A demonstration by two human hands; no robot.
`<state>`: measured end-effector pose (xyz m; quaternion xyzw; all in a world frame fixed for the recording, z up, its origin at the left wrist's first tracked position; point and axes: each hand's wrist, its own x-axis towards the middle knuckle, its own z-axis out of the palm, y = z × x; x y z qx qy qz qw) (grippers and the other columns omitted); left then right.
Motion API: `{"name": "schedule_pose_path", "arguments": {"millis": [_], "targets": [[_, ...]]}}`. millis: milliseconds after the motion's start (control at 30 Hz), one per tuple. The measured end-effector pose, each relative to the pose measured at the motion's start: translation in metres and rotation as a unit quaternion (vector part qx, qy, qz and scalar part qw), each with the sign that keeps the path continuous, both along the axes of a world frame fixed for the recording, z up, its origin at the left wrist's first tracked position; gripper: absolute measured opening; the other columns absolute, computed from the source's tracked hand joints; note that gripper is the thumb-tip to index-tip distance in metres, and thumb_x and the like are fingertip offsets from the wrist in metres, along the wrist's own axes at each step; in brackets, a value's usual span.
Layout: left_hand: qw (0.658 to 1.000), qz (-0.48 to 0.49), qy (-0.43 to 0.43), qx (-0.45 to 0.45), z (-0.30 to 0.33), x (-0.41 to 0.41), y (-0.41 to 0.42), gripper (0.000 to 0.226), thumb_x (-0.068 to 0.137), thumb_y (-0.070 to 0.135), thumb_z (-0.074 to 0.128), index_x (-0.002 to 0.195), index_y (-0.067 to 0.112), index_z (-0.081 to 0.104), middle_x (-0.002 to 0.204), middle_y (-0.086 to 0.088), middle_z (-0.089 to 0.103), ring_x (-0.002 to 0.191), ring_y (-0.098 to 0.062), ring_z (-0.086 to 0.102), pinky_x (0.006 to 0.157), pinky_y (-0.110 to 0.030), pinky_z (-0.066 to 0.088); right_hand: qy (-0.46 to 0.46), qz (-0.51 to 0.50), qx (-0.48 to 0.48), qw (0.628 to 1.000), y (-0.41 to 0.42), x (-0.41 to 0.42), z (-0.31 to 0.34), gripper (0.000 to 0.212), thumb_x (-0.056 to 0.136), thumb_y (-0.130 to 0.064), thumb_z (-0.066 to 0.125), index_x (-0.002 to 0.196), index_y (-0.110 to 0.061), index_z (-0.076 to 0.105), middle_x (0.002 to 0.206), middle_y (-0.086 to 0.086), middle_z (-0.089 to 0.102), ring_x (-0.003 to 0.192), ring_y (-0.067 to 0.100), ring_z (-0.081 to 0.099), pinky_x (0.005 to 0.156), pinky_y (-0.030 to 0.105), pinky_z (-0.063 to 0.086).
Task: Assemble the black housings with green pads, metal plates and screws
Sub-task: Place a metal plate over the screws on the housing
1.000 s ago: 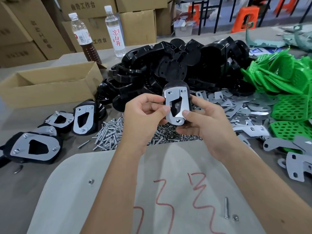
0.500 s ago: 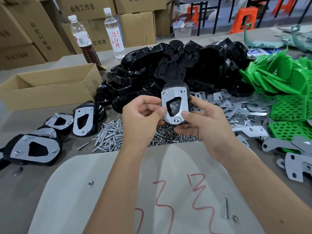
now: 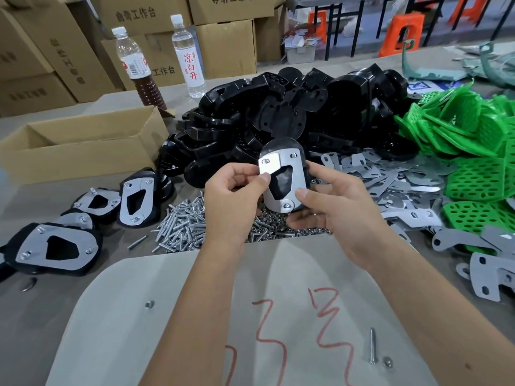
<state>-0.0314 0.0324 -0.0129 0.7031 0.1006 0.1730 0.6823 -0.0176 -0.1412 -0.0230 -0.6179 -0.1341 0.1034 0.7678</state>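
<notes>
Above the screw pile (image 3: pixel 184 227), in front of me, I hold a black housing (image 3: pixel 284 176) upright with its metal plate (image 3: pixel 289 185) facing me. My right hand (image 3: pixel 334 207) grips its lower right edge, thumb by the bottom screw; my left hand (image 3: pixel 234 196) pinches the plate's upper left corner. Behind lie heaped black housings (image 3: pixel 278 115), loose plates (image 3: pixel 390 185) and green pads (image 3: pixel 473 151) to the right, finished assemblies (image 3: pixel 55 246) to the left.

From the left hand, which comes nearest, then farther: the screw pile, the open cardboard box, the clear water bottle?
Measured from the left hand:
1. Screw pile, just below and left of it.
2. Open cardboard box, farther left on the table.
3. Clear water bottle, upright at the back.
</notes>
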Motion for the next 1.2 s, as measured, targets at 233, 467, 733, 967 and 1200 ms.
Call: {"name": "schedule_pose_path", "arguments": {"millis": [233,467,733,967,1200], "targets": [[0.988,-0.093,0.047,-0.113,0.006,-0.004,-0.002,0.011,0.095,0.012,0.070,0.102,0.010,0.078,0.095,-0.009,0.080,0.080,-0.018,0.072,0.062,-0.023,0.055,0.002,0.026,0.015,1.000,0.000,-0.001,0.003,0.041,0.090,-0.014,0.068,0.128,-0.029,0.073,0.096,0.019,0.076,0.067,0.033,0.068,0.063,0.033,0.059],[0.983,-0.092,0.044,-0.156,0.007,-0.004,-0.010,0.007,0.097,0.011,0.067,0.102,0.006,0.065,0.096,-0.013,0.074,0.083,-0.024,0.068,0.073,-0.038,0.054,-0.004,0.040,0.022,0.999,0.001,-0.001,0.003,0.041,0.092,-0.016,0.068,0.130,-0.029,0.072,0.095,0.018,0.075,0.068,0.032,0.068,0.062,0.033,0.059],[0.964,-0.102,0.061,-0.238,0.011,-0.008,-0.029,0.015,0.104,0.018,0.058,0.113,0.006,0.054,0.099,-0.021,0.075,0.074,-0.029,0.066,0.049,-0.032,0.045,-0.050,0.021,-0.024,0.998,0.004,-0.002,0.001,0.038,0.101,-0.002,0.064,0.131,-0.025,0.068,0.091,0.011,0.077,0.062,0.028,0.066,0.061,0.028,0.058],[0.986,-0.091,0.100,-0.094,0.003,-0.004,-0.014,0.018,0.098,0.016,0.070,0.113,0.006,0.070,0.107,-0.011,0.079,0.096,-0.028,0.077,0.084,-0.045,0.065,-0.055,-0.020,-0.107,0.993,0.005,0.002,-0.003,0.048,0.106,-0.007,0.057,0.151,-0.021,0.046,0.094,0.007,0.079,0.063,0.031,0.071,0.066,0.039,0.062],[0.982,-0.135,0.079,-0.104,0.005,-0.006,-0.008,0.026,0.093,-0.004,0.071,0.119,-0.003,0.064,0.106,-0.019,0.078,0.093,-0.029,0.077,0.080,-0.041,0.065,-0.116,-0.075,-0.162,0.977,0.002,0.003,-0.004,0.016,0.101,-0.015,0.069,0.113,-0.018,0.059,0.077,0.006,0.077,0.057,0.030,0.072,0.054,0.037,0.060]]}}
